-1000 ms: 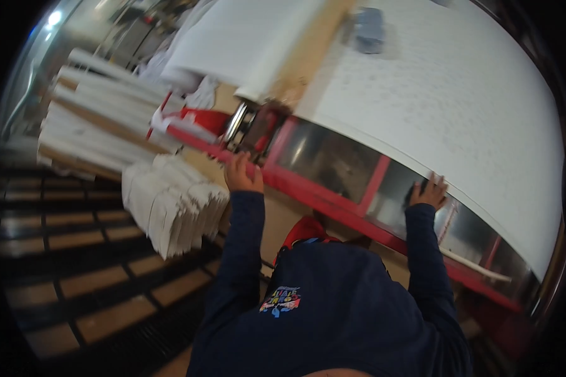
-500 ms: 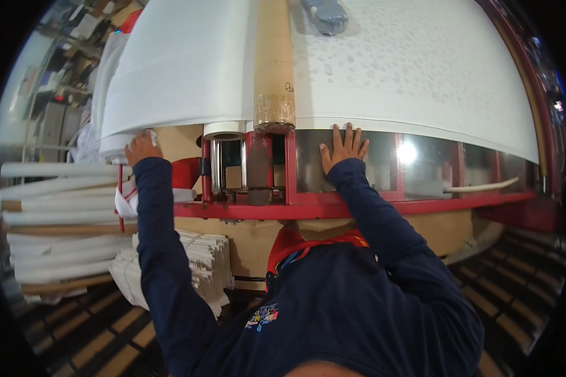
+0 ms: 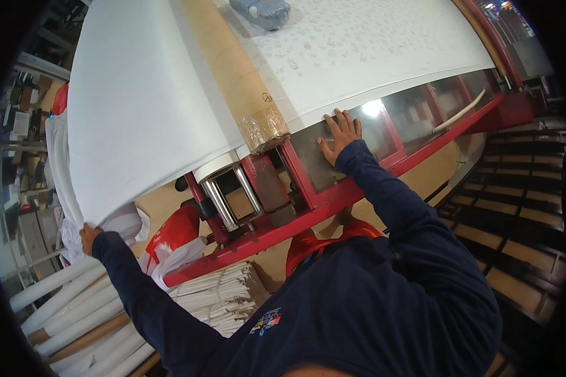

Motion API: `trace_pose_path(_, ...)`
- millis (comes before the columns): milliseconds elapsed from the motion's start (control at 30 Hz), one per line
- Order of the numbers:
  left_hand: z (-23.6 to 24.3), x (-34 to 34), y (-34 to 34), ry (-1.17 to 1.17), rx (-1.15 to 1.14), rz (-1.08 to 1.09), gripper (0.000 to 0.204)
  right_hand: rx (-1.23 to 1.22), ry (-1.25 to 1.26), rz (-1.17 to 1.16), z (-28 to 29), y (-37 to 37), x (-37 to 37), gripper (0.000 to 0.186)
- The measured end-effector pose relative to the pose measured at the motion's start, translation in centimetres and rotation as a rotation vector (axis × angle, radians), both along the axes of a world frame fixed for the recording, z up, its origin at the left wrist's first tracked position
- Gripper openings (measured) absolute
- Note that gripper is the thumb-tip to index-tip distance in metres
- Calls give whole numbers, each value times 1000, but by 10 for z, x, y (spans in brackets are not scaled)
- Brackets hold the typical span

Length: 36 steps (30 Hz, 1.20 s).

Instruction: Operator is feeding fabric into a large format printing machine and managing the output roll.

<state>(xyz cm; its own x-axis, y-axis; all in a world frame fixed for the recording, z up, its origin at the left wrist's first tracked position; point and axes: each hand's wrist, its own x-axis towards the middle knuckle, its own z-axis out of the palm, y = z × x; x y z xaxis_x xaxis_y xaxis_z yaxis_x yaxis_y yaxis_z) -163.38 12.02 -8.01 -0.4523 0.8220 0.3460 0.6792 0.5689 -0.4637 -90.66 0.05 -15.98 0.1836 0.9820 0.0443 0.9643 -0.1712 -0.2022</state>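
Observation:
A wide white sheet, apparently fabric (image 3: pixel 132 107), spreads over the red-framed machine, and faint patterns mark its right part. My left hand (image 3: pixel 90 237) has its fingers closed on the near left corner of this fabric, holding it out past the machine's left side. My right hand (image 3: pixel 342 134) lies with spread fingers on the glass panel (image 3: pixel 311 157), fingertips at the fabric's near edge. Between my hands a brown cardboard tube (image 3: pixel 233 75), its end wrapped in clear tape, rests across the fabric. Past the tube sits a blue-grey plastic-wrapped object (image 3: pixel 264 12).
The red machine frame (image 3: pixel 245 248) runs along my front, with shiny metal rollers (image 3: pixel 220 204) below the fabric. White rolls (image 3: pixel 75 301) lie at lower left beside bundled white stacks (image 3: pixel 226 295). A pale rod (image 3: pixel 462 113) rests on the right panels. Black slatted racking (image 3: pixel 516 207) stands at right.
My left hand has moved left and toward me, drawing the fabric's corner with it. My right hand stays on the panel at the fabric edge. The whole view has turned.

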Motion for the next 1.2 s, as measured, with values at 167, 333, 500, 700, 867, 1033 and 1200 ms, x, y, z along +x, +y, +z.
trace_pose_path(167,12,-35,-23,80,-31,-133,27,22,-9,-15,1,-2,2,66)
trace_pose_path(333,-10,-84,-52,45,-12,-150,31,15,10,-8,3,-1,-2,68)
trace_pose_path(500,2,-71,-16,-269,-132,-39,36,-54,4,-38,2,0,4,71)
trace_pose_path(700,12,-103,-11,-160,-276,61,33,-32,33,-3,5,4,5,72)
trace_pose_path(867,54,-187,-52,-182,-310,23,37,17,49,51,-4,15,-21,71)
trace_pose_path(1033,-6,-40,2,-209,-306,226,23,39,-84,-28,-6,-5,23,73)
trace_pose_path(1200,41,-236,-61,-898,319,582,37,50,57,62,-24,11,-31,73)
